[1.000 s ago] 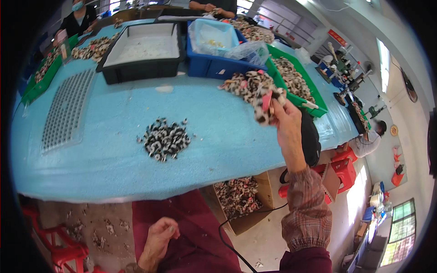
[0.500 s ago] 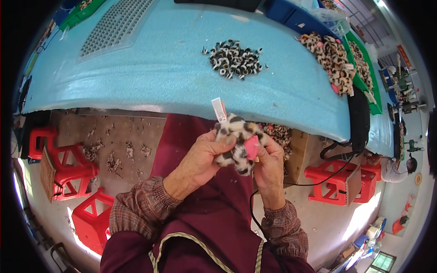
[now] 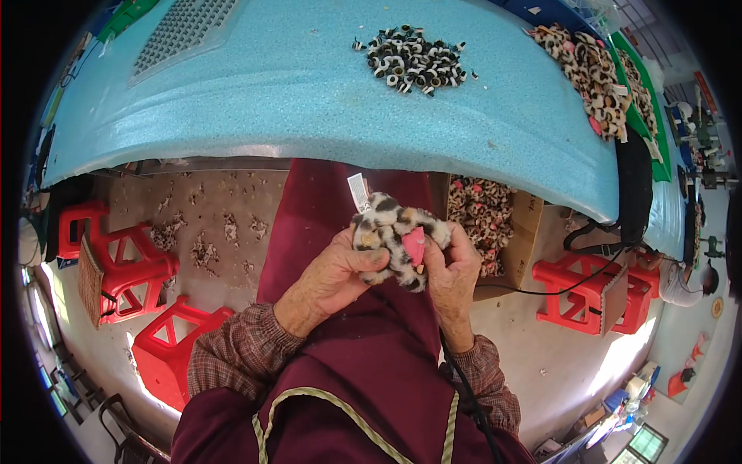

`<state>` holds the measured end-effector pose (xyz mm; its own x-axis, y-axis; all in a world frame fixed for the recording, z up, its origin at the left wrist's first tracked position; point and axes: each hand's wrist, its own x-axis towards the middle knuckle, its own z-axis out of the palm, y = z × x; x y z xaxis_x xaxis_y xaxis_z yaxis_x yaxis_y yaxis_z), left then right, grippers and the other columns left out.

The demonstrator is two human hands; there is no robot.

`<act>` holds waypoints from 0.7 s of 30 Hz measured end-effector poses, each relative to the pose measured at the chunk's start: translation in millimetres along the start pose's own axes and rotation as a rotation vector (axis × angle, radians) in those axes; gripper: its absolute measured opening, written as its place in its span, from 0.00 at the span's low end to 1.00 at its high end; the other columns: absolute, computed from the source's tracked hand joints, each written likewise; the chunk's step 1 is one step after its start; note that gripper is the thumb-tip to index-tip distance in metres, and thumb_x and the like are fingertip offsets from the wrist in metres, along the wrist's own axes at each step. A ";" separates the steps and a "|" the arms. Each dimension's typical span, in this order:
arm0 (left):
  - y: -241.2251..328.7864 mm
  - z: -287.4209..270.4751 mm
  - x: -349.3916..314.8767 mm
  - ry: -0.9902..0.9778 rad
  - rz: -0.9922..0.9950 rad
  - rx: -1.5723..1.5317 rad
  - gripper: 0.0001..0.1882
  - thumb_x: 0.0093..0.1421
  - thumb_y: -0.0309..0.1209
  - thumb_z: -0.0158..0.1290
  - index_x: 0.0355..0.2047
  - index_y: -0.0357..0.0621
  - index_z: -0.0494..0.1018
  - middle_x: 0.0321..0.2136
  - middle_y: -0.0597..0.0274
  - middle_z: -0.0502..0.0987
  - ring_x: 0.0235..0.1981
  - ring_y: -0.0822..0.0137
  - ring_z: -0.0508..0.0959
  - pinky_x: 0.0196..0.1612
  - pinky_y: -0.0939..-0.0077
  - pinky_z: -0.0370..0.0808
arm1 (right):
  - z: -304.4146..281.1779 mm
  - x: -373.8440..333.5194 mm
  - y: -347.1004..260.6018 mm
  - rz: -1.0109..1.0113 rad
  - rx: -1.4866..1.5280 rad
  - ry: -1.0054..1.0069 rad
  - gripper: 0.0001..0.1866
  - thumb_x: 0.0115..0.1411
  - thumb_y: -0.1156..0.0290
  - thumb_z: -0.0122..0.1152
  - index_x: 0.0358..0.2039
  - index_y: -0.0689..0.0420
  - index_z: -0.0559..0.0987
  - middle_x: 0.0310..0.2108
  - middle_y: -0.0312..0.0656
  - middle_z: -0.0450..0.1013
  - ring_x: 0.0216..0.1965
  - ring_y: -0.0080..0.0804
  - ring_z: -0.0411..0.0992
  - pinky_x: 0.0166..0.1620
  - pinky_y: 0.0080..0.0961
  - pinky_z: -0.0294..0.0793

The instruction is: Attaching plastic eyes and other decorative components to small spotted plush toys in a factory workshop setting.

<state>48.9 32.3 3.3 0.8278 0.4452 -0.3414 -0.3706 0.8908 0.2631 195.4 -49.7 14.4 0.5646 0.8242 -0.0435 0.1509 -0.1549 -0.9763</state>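
Note:
Between my two hands, above my lap, is a small spotted plush piece (image 3: pixel 390 232) in white, black and tan fur. It has a pink patch (image 3: pixel 414 246), and a white label (image 3: pixel 358 192) sticks up at its upper left. My left hand (image 3: pixel 340 271) grips its left side, thumb laid across the fur. My right hand (image 3: pixel 454 267) pinches its right side by the pink patch; its fingertips are partly hidden behind the fur. On the blue table beyond lies a heap of small black-and-white ring-shaped pieces (image 3: pixel 417 62).
The blue-covered table (image 3: pixel 270 100) curves ahead, with a studded sheet (image 3: pixel 182 35) at far left. Spotted plush pieces (image 3: pixel 583 73) pile up by a green tray (image 3: pixel 641 116). Below stands a cardboard box (image 3: pixel 522 240) of similar pieces. Red stools (image 3: pixel 139 271) flank me; a dark cable hangs at right.
The view has shifted, so the table sits higher and more of the box shows. Both hands still hold the plush piece, turned slightly.

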 end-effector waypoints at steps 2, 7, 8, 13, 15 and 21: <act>-4.8 -3.1 -0.4 0.110 0.040 0.044 0.22 0.52 0.17 0.57 0.48 0.40 0.68 0.41 0.61 0.76 0.41 0.69 0.78 0.43 0.78 0.76 | 2.1 -2.4 0.4 0.058 0.062 -0.030 0.04 0.56 0.76 0.59 0.30 0.61 0.73 0.24 0.31 0.72 0.25 0.15 0.67 0.29 0.15 0.67; -3.1 4.9 -2.3 0.207 0.158 0.249 0.19 0.51 0.16 0.57 0.45 0.38 0.71 0.37 0.59 0.78 0.36 0.70 0.79 0.38 0.80 0.78 | 4.7 -8.5 4.6 0.290 0.632 -0.151 0.09 0.56 0.76 0.60 0.36 0.61 0.72 0.29 0.34 0.72 0.28 0.18 0.70 0.33 0.15 0.71; -1.1 8.9 -3.2 0.233 0.229 0.393 0.19 0.51 0.15 0.57 0.44 0.37 0.71 0.35 0.59 0.79 0.35 0.70 0.80 0.37 0.80 0.78 | 6.2 -9.0 5.0 0.318 0.816 -0.161 0.12 0.56 0.75 0.61 0.40 0.61 0.71 0.32 0.36 0.72 0.29 0.19 0.71 0.34 0.16 0.73; -6.7 8.6 -1.2 0.272 0.378 0.665 0.21 0.48 0.13 0.58 0.44 0.37 0.70 0.34 0.59 0.79 0.37 0.70 0.79 0.37 0.78 0.79 | 8.0 -12.5 4.9 0.339 0.717 -0.236 0.28 0.48 0.70 0.72 0.47 0.62 0.68 0.36 0.38 0.73 0.33 0.22 0.73 0.36 0.18 0.76; -7.6 11.3 -3.6 0.269 0.354 0.517 0.22 0.48 0.14 0.59 0.45 0.36 0.70 0.34 0.60 0.79 0.37 0.71 0.79 0.37 0.79 0.79 | 8.4 -12.2 3.4 0.343 0.704 -0.231 0.27 0.48 0.70 0.71 0.46 0.62 0.69 0.35 0.38 0.73 0.33 0.21 0.73 0.35 0.18 0.76; -16.1 8.3 -8.5 0.349 0.549 0.810 0.13 0.46 0.21 0.64 0.27 0.41 0.69 0.24 0.69 0.76 0.28 0.82 0.73 0.30 0.87 0.72 | 9.6 -7.4 13.5 0.329 0.685 -0.238 0.21 0.49 0.70 0.70 0.41 0.60 0.71 0.33 0.36 0.73 0.32 0.18 0.72 0.33 0.15 0.74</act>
<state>51.3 13.4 9.4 0.4147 0.8877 -0.2003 -0.1587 0.2873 0.9446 185.5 -52.7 -0.4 0.2936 0.9004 -0.3209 -0.5699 -0.1046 -0.8150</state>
